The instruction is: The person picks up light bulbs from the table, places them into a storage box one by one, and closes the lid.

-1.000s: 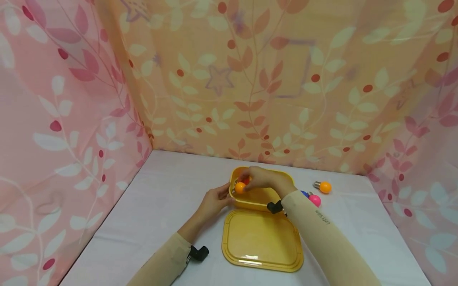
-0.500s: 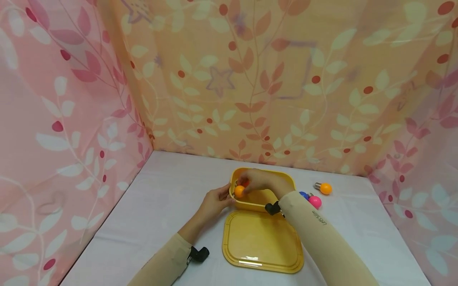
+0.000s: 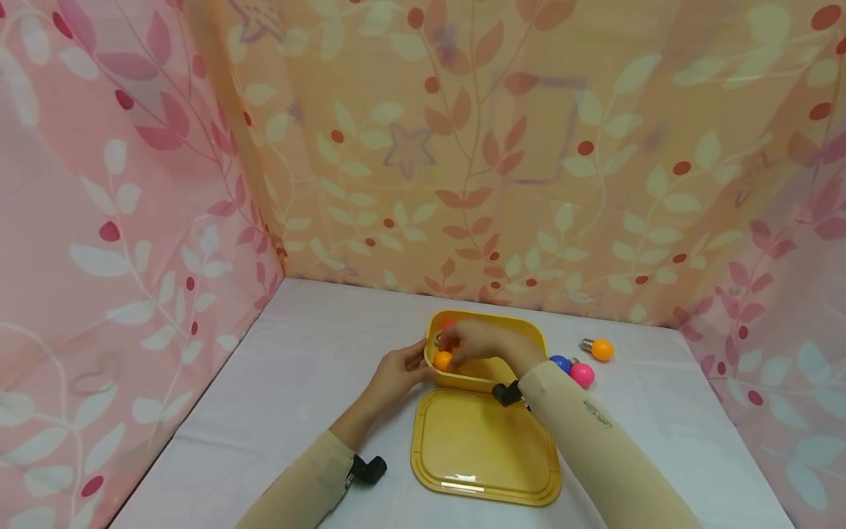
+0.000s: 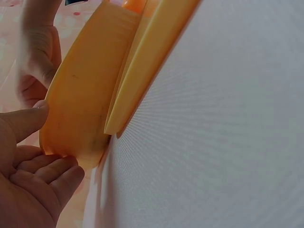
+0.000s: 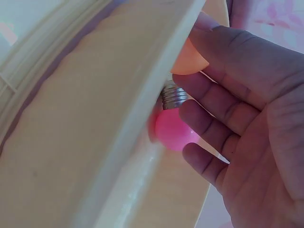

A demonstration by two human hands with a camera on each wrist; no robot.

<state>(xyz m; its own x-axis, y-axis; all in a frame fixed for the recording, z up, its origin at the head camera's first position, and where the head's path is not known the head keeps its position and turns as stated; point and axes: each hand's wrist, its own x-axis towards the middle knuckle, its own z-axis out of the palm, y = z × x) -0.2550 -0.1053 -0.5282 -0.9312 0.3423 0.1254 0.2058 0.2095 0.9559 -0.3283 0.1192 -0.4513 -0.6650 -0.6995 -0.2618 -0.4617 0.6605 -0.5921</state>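
Note:
My right hand (image 3: 477, 339) reaches down into the yellow box (image 3: 522, 321) and pinches an orange light bulb (image 3: 443, 361) between thumb and index finger at the box's left end. In the right wrist view, a pink light bulb (image 5: 175, 129) with a metal screw base lies inside the box, beside the curled lower fingers. My left hand (image 3: 396, 375) holds the box by its left end. In the left wrist view its thumb is at the rim, and its fingers bend against the orange-looking wall (image 4: 85, 95).
The yellow lid (image 3: 485, 444) lies flat directly in front of the box. Right of the box, a blue bulb (image 3: 560, 363) and a pink bulb (image 3: 582, 375) lie close together, with another orange bulb (image 3: 602, 350) beyond them. Patterned cloth (image 3: 410, 220) hangs behind the table.
The right hand has lowered the orange bulb slightly toward the front left corner of the box. More of the pink bulb inside shows behind the hand. The left hand stays in place.

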